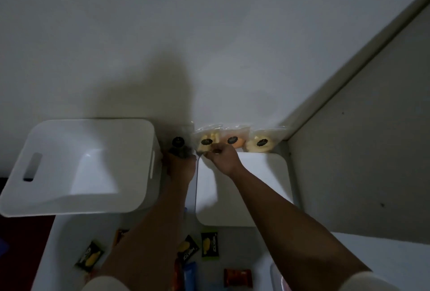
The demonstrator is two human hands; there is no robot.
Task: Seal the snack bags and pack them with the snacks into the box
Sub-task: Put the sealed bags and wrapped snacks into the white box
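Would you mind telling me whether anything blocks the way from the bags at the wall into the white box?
Nothing visible does. The white box stands open-topped to the left of the snack bags and looks empty. The left hand and right hand are already at the bags; the lid lies flat beside it.

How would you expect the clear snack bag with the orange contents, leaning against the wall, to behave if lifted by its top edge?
The orange snack bag looks like thin clear film, so probably floppy and light. Its contents sit low, so it would likely hang bottom-heavy. It stands propped on the wall; a nudge may topple it.

Both your bare forearms reach forward; your left hand (182, 162) and right hand (222, 157) curl, fingers pinched.
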